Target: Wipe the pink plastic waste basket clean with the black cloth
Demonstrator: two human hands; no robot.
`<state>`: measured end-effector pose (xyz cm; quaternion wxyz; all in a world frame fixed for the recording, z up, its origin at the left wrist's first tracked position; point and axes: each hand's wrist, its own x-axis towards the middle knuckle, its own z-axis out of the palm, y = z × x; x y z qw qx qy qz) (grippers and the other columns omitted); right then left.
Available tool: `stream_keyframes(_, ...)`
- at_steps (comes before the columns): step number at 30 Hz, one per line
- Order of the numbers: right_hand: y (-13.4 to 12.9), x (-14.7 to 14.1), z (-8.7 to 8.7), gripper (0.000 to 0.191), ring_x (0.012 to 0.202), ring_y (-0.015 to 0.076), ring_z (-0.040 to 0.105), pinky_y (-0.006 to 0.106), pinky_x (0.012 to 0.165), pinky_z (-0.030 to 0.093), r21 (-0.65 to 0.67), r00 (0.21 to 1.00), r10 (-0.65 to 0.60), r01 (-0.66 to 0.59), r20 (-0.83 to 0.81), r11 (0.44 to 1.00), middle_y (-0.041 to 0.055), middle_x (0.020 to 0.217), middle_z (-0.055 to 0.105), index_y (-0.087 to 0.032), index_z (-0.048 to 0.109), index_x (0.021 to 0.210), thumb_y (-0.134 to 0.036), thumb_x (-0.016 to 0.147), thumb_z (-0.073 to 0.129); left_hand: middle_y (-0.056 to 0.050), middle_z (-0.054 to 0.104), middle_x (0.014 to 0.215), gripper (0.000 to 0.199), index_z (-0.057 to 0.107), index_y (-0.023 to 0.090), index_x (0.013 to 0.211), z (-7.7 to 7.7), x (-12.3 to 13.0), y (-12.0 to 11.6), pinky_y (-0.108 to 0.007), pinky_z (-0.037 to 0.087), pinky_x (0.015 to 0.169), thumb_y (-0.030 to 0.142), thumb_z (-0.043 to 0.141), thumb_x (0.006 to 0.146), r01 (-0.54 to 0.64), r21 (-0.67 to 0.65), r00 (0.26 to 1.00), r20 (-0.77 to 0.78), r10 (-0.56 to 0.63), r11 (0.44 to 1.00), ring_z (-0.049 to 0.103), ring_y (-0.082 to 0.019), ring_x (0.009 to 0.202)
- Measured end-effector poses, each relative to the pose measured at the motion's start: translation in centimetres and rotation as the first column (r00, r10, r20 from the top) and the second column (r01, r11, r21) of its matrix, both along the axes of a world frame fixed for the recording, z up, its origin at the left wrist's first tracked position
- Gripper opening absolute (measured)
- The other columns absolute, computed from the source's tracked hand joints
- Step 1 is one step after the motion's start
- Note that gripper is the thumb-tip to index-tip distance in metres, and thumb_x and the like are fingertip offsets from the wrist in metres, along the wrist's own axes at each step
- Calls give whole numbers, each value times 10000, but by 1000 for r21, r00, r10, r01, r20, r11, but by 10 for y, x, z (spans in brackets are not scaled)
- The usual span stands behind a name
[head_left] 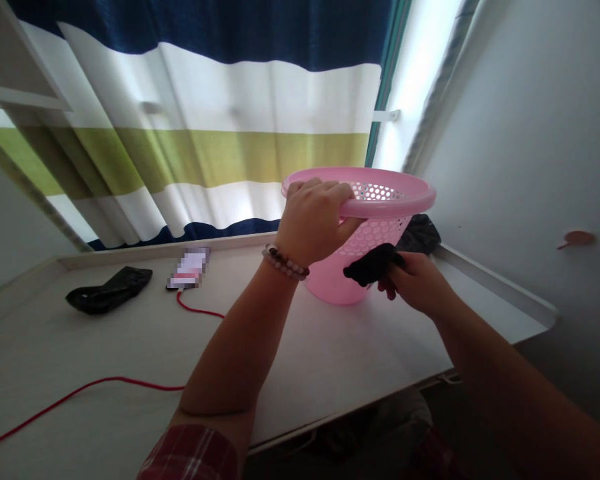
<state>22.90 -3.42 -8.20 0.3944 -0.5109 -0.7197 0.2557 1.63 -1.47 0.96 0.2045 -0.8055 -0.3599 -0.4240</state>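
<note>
A pink plastic wastebasket (333, 283) with a perforated upper wall stands upright on the white desk. My left hand (314, 217) is closed over its near left rim, fingers on top and the thumb below the edge. In front of the basket's right side, my right hand (414, 283) grips a bunched black cloth (373, 265). Whether the cloth touches the wall I cannot tell. Part of a dark, crumpled bag-like thing (421, 232) shows behind the basket on the right.
On the left of the desk (130, 347) lies a folded black plastic bag (109, 289). Beside it is a phone (189, 268) with a red cable (200, 310) plugged in. Raised edging borders the desk's back and sides, near a striped curtain (220, 157) and the right wall.
</note>
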Motion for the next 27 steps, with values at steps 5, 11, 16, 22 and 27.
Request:
stream_keyframes(5, 3, -21, -48, 285, 411, 112, 546, 204, 390, 380, -230, 997, 77, -67, 32, 971, 45, 614, 667, -141, 632, 738, -270, 845, 401, -27, 622, 798, 288, 546, 183, 781, 2, 1, -3, -354, 343, 808, 460, 472, 813, -38, 3, 999, -17, 38, 999, 511, -188, 798)
stream_keyframes(11, 5, -27, -85, 257, 406, 119, 543, 200, 376, 345, -314, 992, 55, -17, 114, 949, 44, 560, 648, -145, 654, 727, -205, 808, 417, -30, 622, 814, 290, 553, 187, 806, 2, 1, -5, -350, 346, 803, 465, 471, 813, -39, -6, 999, -28, 39, 999, 514, -187, 801)
stream_keyframes(16, 4, -17, -49, 285, 396, 111, 529, 210, 382, 379, -218, 998, 56, -56, -6, 974, 43, 604, 651, -138, 627, 746, -280, 849, 403, -29, 617, 797, 300, 557, 186, 792, 2, 0, -4, -354, 348, 807, 474, 472, 811, -40, -10, 999, -27, 40, 999, 516, -186, 791)
stream_keyframes(22, -2, -8, 5, 300, 427, 102, 535, 204, 411, 386, 58, 987, 50, -41, -152, 997, 34, 581, 627, -138, 573, 676, -311, 869, 421, -17, 610, 757, 351, 554, 185, 775, 2, 0, -2, -357, 349, 807, 528, 483, 794, -31, -16, 999, -24, 30, 999, 516, -183, 772)
stream_keyframes(27, 2, -17, -34, 313, 407, 116, 545, 217, 394, 381, -136, 996, 51, -60, -69, 989, 51, 608, 655, -134, 615, 726, -315, 861, 398, -29, 617, 790, 346, 557, 184, 792, 2, 0, -2, -362, 349, 809, 521, 479, 797, -30, -12, 999, -20, 30, 999, 520, -187, 790)
